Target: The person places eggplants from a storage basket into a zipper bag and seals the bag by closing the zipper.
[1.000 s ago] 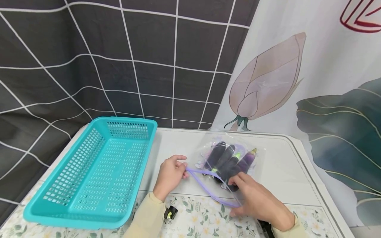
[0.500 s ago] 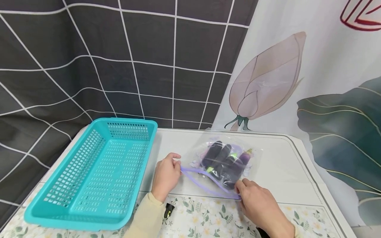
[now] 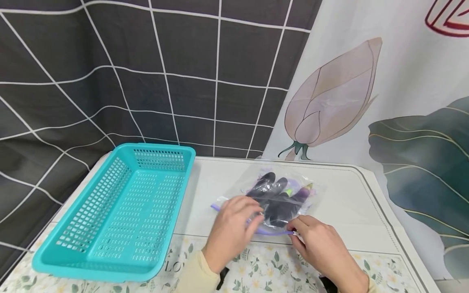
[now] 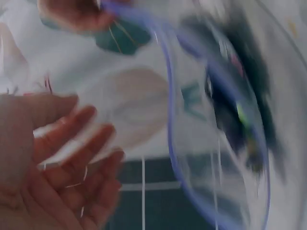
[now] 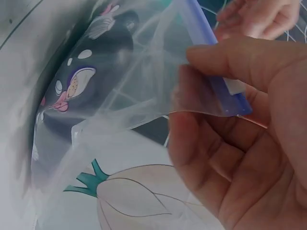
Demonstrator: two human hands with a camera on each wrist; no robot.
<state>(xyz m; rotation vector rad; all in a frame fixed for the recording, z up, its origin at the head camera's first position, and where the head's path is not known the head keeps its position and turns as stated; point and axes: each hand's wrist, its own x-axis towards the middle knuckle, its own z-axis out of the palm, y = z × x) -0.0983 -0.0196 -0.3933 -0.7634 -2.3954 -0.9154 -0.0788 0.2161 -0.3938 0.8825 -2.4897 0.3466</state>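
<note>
A clear zip bag (image 3: 238, 188) with a purple zip strip (image 3: 272, 233) lies on the table. Inside are several dark purple eggplants (image 3: 278, 203), one showing a bright green patch. My right hand (image 3: 318, 240) pinches the bag's near right corner between thumb and fingers, beside the white slider (image 5: 234, 86). Over the near left part of the bag, my left hand (image 3: 234, 228) hides some of the strip in the head view. Its fingers are loosely bent with nothing between them; the left wrist view shows a gap between this hand (image 4: 72, 163) and the bag's gaping mouth (image 4: 170, 96).
To the left stands a turquoise plastic basket (image 3: 166, 260) with slotted walls and floor. The table (image 3: 351, 203) has a white cover and a floral near part. A dark grid curtain (image 3: 190, 49) and a white flower-print curtain (image 3: 388, 40) hang behind.
My left hand has let go of the bag's left corner and moved right over the bag. The right hand has gone from the open mouth to the right corner, which it now pinches.
</note>
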